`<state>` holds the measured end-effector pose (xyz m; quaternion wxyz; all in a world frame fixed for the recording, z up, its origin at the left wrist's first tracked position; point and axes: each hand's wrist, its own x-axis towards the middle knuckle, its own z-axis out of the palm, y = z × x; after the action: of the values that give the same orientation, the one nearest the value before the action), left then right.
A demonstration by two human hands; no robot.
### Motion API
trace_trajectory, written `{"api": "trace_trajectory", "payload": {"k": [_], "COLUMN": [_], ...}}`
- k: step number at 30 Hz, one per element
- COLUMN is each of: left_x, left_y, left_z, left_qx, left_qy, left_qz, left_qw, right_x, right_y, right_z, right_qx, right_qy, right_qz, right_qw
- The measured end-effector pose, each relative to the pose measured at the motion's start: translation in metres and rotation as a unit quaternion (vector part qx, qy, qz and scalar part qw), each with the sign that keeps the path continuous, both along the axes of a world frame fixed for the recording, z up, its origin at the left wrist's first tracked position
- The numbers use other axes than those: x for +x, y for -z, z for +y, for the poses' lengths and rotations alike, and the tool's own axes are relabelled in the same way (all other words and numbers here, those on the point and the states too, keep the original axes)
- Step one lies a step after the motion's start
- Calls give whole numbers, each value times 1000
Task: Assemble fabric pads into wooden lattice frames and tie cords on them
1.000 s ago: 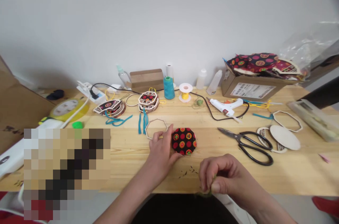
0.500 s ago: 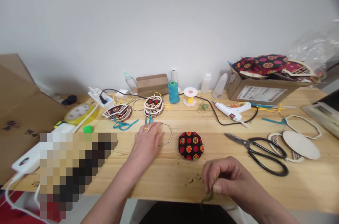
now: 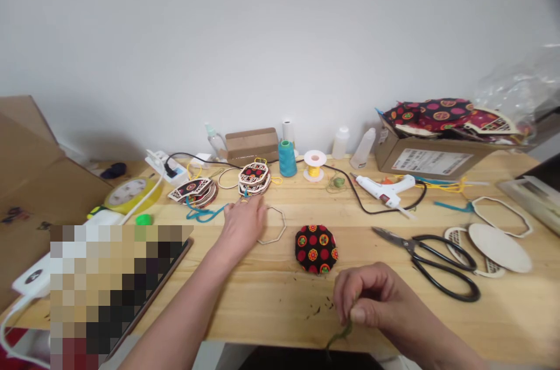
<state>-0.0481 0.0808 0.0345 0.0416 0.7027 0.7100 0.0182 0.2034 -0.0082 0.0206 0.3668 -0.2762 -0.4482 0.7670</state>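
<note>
My left hand (image 3: pixel 244 225) reaches over the table, its back towards me. Its fingers bend down at the near edge of a stack of octagonal wooden lattice pieces with patterned cloth (image 3: pixel 255 174), and their tips are hidden. Beside that hand lies a thin octagonal ring (image 3: pixel 280 230), partly covered by it. My right hand (image 3: pixel 365 297) is closed, thumb and fingers pinching a thin green cord (image 3: pixel 339 338) whose end dangles near the table's front edge. Between the hands rests a black cloth-covered pad (image 3: pixel 315 248) with red and flowered dots.
Black-handled scissors (image 3: pixel 437 262) lie right, beside a pale oval disc (image 3: pixel 499 247). Behind them are a white glue gun (image 3: pixel 385 189) and a filled cardboard box (image 3: pixel 429 154). A teal thread cone (image 3: pixel 287 160) stands at the back. A tape roll (image 3: pixel 131 195) lies left.
My left hand has moved slightly forward, closer to the octagonal stack. More of the green cord now shows below my right hand. The camera view has shifted a little.
</note>
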Motion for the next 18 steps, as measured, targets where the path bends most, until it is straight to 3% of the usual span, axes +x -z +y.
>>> {"api": "trace_trajectory", "payload": {"k": [11, 14, 18], "left_x": [0, 0, -5], "left_y": [2, -2, -1], "left_z": [16, 7, -24], "left_qx": [10, 13, 27], "left_qy": [11, 19, 64], "left_qz": [-15, -20, -53], "left_qw": [1000, 1000, 996], "right_x": [-2, 2, 14], "right_y": [-1, -9, -25], "right_z": [4, 5, 3], "right_qx": [-5, 9, 54], "right_qy": [-5, -13, -54], "right_qz": [5, 11, 17], "right_qw": [1000, 1000, 997]}}
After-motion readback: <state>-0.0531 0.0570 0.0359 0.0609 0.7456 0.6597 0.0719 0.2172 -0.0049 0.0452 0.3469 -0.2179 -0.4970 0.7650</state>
